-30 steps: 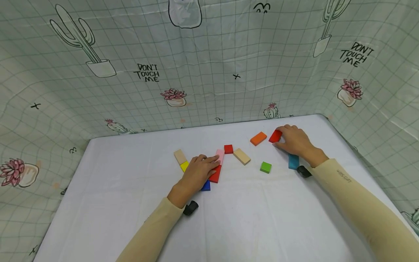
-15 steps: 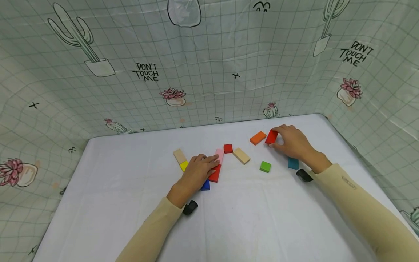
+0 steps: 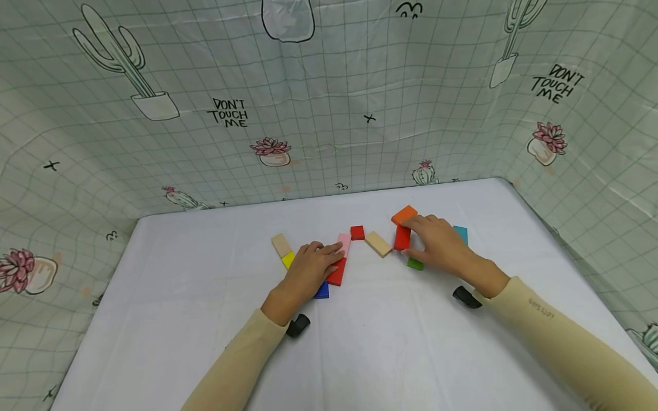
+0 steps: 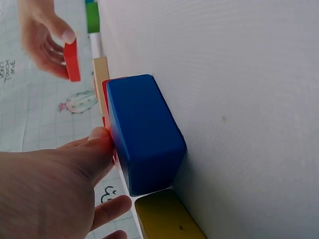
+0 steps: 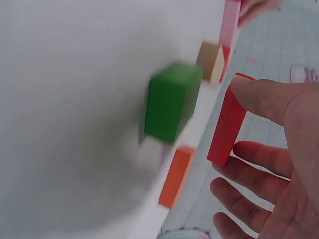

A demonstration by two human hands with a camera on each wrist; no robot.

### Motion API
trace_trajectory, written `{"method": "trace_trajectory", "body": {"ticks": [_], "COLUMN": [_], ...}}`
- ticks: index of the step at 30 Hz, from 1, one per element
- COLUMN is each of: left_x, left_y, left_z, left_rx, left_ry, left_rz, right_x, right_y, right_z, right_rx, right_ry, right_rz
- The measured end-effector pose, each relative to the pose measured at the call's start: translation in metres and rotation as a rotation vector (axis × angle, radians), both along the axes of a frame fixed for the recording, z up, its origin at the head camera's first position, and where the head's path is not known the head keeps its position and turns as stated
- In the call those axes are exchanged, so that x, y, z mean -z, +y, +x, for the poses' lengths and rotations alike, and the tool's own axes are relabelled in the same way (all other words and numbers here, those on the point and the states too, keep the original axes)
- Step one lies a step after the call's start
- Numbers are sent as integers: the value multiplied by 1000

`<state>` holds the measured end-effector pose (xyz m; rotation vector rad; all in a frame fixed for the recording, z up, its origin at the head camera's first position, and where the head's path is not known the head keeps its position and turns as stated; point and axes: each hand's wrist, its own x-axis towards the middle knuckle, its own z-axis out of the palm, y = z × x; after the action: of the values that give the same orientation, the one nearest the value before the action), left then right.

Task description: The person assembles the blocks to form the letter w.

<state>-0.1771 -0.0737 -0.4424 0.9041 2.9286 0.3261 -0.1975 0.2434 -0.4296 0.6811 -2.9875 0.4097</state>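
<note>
My right hand [image 3: 442, 246] pinches a red block [image 3: 402, 238] between thumb and fingertips. In the right wrist view that red block [image 5: 230, 122] is held clear above the table. Close by lie an orange block [image 3: 404, 215], a beige block [image 3: 378, 244] and a green block [image 3: 415, 264], partly hidden by the hand. My left hand [image 3: 307, 267] rests over a row of blocks, its fingers on a pink block [image 3: 345, 244] and its thumb at another red block [image 3: 336, 274]. A blue block [image 4: 144, 134] and a yellow block [image 4: 167, 214] sit beside it in the left wrist view.
A second beige block [image 3: 281, 244] continues the row past the yellow one. A small red block [image 3: 357, 233] lies right of the pink one. Behind the right hand is a teal block [image 3: 461, 234]. A grid-patterned cloth [image 3: 319, 114] rises behind the white table [image 3: 401, 354].
The right hand has carried the red block left and toward the person, from right of the orange block to between the orange, beige and green blocks. The left hand has stayed in place.
</note>
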Motion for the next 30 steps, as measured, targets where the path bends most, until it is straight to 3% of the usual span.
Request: {"method": "trace_trajectory", "body": {"ticks": [11, 30], "left_x": [-3, -2], "left_y": [0, -1], "left_z": [0, -1], "left_rx": [6, 19], "left_ry": [-3, -6], "left_rz": [-1, 32], "right_x": [9, 15], "right_y": [-11, -5], "right_z": [20, 35], "right_rx": [-63, -84], "right_ry": [-7, -8], "right_rz": [-24, -29]}}
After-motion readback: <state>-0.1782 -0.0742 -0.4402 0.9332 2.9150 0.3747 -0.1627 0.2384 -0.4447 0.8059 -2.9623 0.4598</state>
